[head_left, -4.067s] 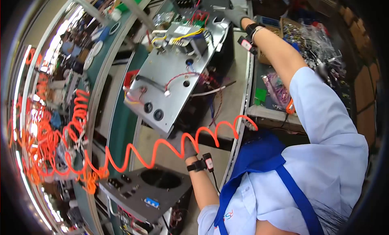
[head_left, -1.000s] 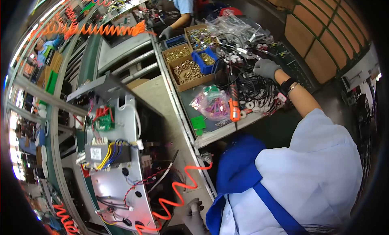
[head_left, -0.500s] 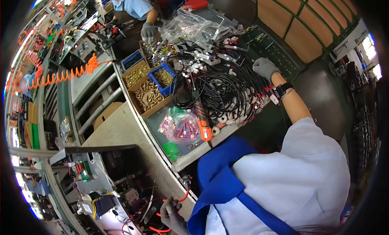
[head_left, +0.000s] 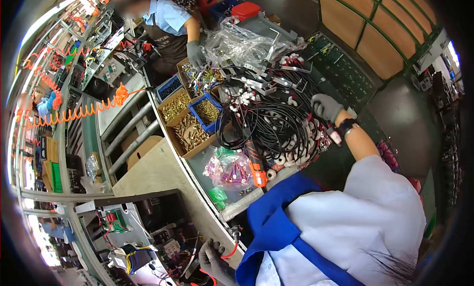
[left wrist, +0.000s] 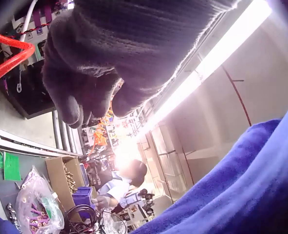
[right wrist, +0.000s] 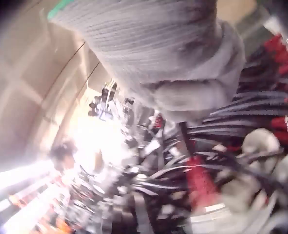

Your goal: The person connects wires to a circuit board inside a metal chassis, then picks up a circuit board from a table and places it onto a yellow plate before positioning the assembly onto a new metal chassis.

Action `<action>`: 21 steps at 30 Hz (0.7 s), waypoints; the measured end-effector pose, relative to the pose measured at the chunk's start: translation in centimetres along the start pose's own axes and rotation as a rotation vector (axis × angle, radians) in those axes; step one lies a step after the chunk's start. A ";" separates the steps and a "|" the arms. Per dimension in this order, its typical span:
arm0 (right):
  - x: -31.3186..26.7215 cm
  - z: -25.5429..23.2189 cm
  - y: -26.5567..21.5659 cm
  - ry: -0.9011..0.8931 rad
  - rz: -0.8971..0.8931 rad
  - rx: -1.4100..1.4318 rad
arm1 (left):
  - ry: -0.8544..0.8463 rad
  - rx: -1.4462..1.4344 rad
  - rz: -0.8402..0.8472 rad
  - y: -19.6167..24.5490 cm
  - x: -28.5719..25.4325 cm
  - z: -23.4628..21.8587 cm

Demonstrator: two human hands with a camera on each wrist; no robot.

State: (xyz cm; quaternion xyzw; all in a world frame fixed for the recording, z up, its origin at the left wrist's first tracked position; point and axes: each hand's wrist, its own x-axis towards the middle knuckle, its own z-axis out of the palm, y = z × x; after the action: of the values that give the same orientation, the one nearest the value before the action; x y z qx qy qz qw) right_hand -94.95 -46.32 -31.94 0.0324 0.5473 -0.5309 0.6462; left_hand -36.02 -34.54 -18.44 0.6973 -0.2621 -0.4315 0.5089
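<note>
My gloved right hand [head_left: 327,108] is at the right edge of a heap of black cables [head_left: 276,123], its fingers curled. In the right wrist view the right hand [right wrist: 173,68] pinches a thin black cable with a red sleeve [right wrist: 201,183] below the fingertips. The gloved left hand [head_left: 215,260] hangs beside an opened metal chassis [head_left: 140,236], fingers loosely bent. Close up in the left wrist view, the left hand [left wrist: 100,68] holds nothing that can be seen.
Screw boxes [head_left: 175,108], a blue bin [head_left: 205,112], a bag of purple parts [head_left: 229,170] and an orange-handled tool [head_left: 257,172] lie left of the cables. Another person's gloved hand [head_left: 195,55] reaches over the boxes. A red coiled hose [left wrist: 12,56] runs near my left hand.
Both hands have left the metal chassis. The right has moved across to the cable heap and closed on a cable; the left has drawn back. The other person's hand has lowered to the boxes.
</note>
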 end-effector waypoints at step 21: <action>-20.3 44.1 14.3 -1.312 -0.435 -0.820 | -0.247 -0.126 0.156 6.0 -1.5 1.4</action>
State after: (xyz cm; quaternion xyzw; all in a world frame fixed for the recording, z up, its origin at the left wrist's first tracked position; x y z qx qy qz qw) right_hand -51.66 -54.36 -6.99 -0.6338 0.2013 -0.3123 0.6785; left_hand -37.47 -36.10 -12.44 0.5831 -0.3483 -0.4888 0.5475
